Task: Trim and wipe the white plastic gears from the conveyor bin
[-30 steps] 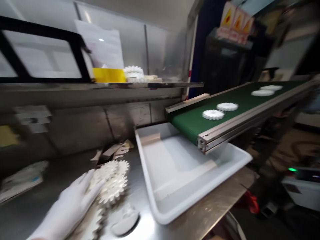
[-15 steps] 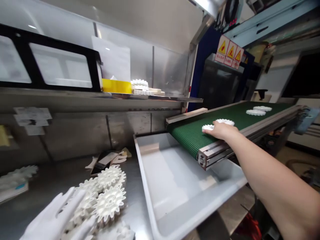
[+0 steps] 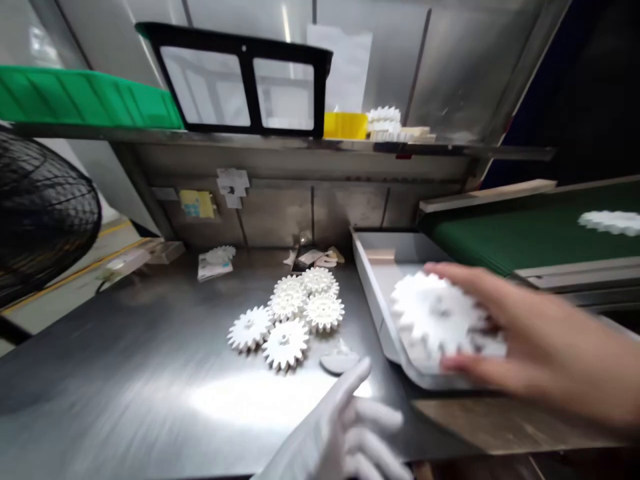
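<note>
Right of centre, over the near end of a pale gray tray (image 3: 380, 293), a white gear (image 3: 430, 313) sits in the bare right hand (image 3: 545, 347). The fingers (image 3: 465, 280) are spread wide across the far rim, and the thumb (image 3: 475, 367) lies along the near rim, so the gear is pinched between them; whether it also touches the tray cannot be told. A second white piece (image 3: 493, 345) shows under the palm. A wide hold at the rim appears the steadiest for so broad a toothed part, and a level carry would keep the teeth from catching. The tray's raised left wall stands just beside the gear, and the metal rail (image 3: 575, 277) of a green belt (image 3: 515, 233) runs just above the fingers. Bottom centre, the white-gloved left hand (image 3: 345, 433) has its fingers slightly apart, holding nothing visible, near a pale oval piece (image 3: 339, 362) and the front edge of the steel desk (image 3: 125, 360). Left of the tray lies a cluster of white gears (image 3: 295, 313), with open steel beyond them towards a black fan (image 3: 40, 213). Another gear (image 3: 610, 222) lies on the belt at the right edge.
</note>
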A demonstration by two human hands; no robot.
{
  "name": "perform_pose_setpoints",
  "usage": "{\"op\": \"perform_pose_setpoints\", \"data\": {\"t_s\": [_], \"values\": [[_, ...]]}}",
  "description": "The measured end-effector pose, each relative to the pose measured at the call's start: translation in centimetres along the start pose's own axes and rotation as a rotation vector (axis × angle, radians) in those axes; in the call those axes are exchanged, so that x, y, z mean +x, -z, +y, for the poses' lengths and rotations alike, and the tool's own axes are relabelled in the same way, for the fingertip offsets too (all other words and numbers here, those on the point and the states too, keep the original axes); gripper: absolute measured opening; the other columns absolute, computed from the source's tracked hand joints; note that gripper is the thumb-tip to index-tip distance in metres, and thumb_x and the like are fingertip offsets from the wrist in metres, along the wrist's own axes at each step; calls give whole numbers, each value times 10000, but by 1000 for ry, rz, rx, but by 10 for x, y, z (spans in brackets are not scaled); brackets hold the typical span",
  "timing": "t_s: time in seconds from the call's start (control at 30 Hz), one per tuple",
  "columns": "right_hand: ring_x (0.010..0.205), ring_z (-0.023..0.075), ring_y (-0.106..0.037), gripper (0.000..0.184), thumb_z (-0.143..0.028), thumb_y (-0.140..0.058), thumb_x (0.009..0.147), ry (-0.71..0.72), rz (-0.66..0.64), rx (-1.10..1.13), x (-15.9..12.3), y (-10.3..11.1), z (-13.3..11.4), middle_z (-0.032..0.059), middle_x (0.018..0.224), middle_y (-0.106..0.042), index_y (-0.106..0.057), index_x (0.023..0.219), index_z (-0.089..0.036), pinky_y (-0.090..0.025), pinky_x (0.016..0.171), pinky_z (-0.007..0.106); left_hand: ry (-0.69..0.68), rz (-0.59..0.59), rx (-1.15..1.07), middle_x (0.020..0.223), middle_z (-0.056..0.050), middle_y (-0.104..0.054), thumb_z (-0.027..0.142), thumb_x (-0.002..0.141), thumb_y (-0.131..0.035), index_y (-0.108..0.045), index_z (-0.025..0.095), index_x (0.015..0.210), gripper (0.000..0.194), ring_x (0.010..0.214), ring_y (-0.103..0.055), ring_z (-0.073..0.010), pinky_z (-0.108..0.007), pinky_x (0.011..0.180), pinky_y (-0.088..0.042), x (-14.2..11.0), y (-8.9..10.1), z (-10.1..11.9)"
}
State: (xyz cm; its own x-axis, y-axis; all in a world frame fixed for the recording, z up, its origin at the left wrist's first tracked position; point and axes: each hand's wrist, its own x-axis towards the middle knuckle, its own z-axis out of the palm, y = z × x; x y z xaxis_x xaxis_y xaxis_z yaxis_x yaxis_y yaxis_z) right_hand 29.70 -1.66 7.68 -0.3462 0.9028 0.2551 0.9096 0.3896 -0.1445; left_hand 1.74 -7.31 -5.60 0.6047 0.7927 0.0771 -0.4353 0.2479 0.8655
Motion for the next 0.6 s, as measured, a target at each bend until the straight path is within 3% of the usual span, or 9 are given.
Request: {"op": "perform_pose_setpoints", "data": {"t_s": [0.03,0.1,0.2,0.3,0.4,0.5,0.6], "values": [[781,313,-743,913,-658,-730,745,198,-13,62,-13,-17,-28,145,1334,-627,-330,1490,-314,-609,552,365,36,-15,-213,1274,-111,-642,775,872,-291,-420,362,1466,735,1044,-677,-320,-517,883,-530,3,-10,-1],[742,326,-749,945,-641,-768,718,404,-12,76,-36,-50,-74,200,1413,-548,-373,1488,-263,-635,619,422,37,-22,-371,1313,-110,-625,835,837,-162,-482,332,1438,846,1178,-601,-340,-533,965,-476,3,-24,0],[640,335,-743,1014,-601,-852,619,427,17,48,-57,-88,-111,249,1441,-492,-431,1455,-212,-623,494,437,9,1,-614,1293,-76,-651,784,882,-193,-622,323,1322,768,1281,-517,-329,-495,1073,-376,-11,-28,2],[828,357,-753,1046,-639,-812,661,359,27,189,-68,-104,-115,231,1472,-466,-342,1485,-199,-653,587,445,91,-3,-788,1297,-111,-649,631,977,-188,-640,223,1313,696,1316,-486,-323,-459,1137,-274,-32,-21,2],[1072,332,-695,832,-674,-632,833,302,43,329,-75,-107,-110,193,1443,-510,-343,1461,-212,-657,716,388,105,-5,-830,1319,-123,-635,560,1001,-180,-598,186,1357,664,1335,-471,-319,-447,1161,-222,-47,-15,0],[1145,292,-661,681,-635,-544,915,274,57,438,-80,-112,-112,173,1393,-546,-373,1423,-215,-634,811,328,61,5,-818,1352,-91,-617,546,1000,-221,-550,238,1401,604,1367,-436,-307,-444,1177,-187,-53,-14,0],[1107,291,-679,678,-615,-541,929,246,68,476,-86,-124,-117,184,1367,-558,-360,1428,-194,-628,815,322,75,31,-813,1410,-92,-568,615,972,-240,-442,256,1475,650,1398,-390,-317,-464,1184,-166,-55,-15,-1]]}}
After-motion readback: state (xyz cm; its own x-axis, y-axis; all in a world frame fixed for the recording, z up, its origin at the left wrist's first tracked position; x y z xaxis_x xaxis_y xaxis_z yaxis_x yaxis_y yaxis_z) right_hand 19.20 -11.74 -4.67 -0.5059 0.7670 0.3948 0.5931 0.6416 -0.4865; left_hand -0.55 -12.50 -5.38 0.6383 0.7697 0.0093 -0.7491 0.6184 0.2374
